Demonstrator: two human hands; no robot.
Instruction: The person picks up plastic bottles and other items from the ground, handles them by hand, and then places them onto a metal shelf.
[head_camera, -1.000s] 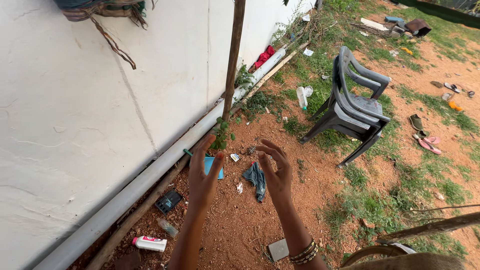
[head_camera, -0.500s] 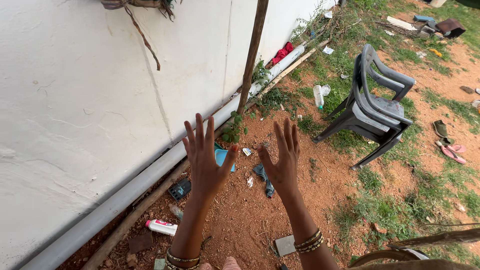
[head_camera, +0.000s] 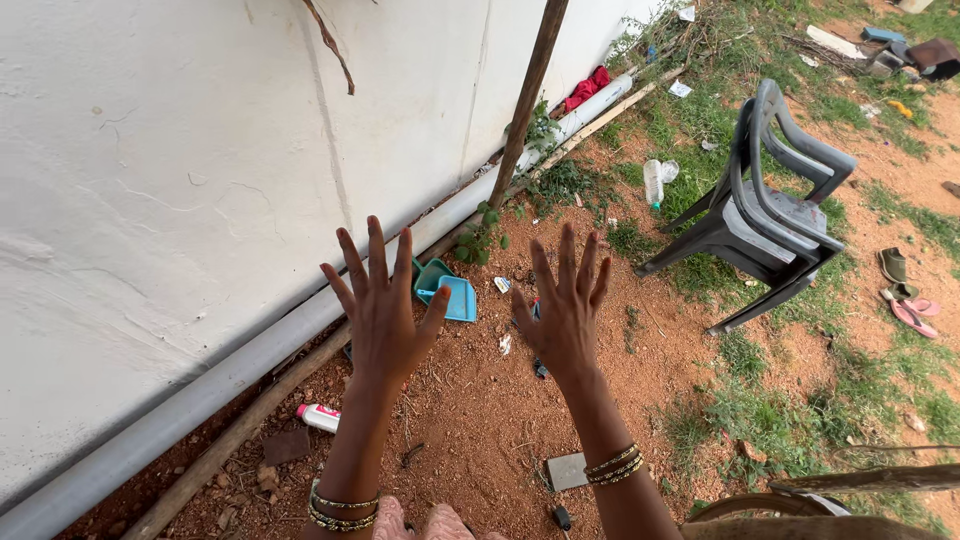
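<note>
Both hands have lifted a bit higher and the fingers have spread wider than a moment ago. The left hand (head_camera: 381, 310) and right hand (head_camera: 567, 312) are up in the air, open, fingers apart, holding nothing. On the red dirt past them, a blue dustpan (head_camera: 449, 293) lies near the grey pipe (head_camera: 250, 355) along the white wall (head_camera: 200, 150).

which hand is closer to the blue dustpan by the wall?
Left. The left hand is spread open, its fingertips just left of the blue dustpan in the view. The right hand, also open and empty, is farther right, past the dustpan's far edge.
</note>
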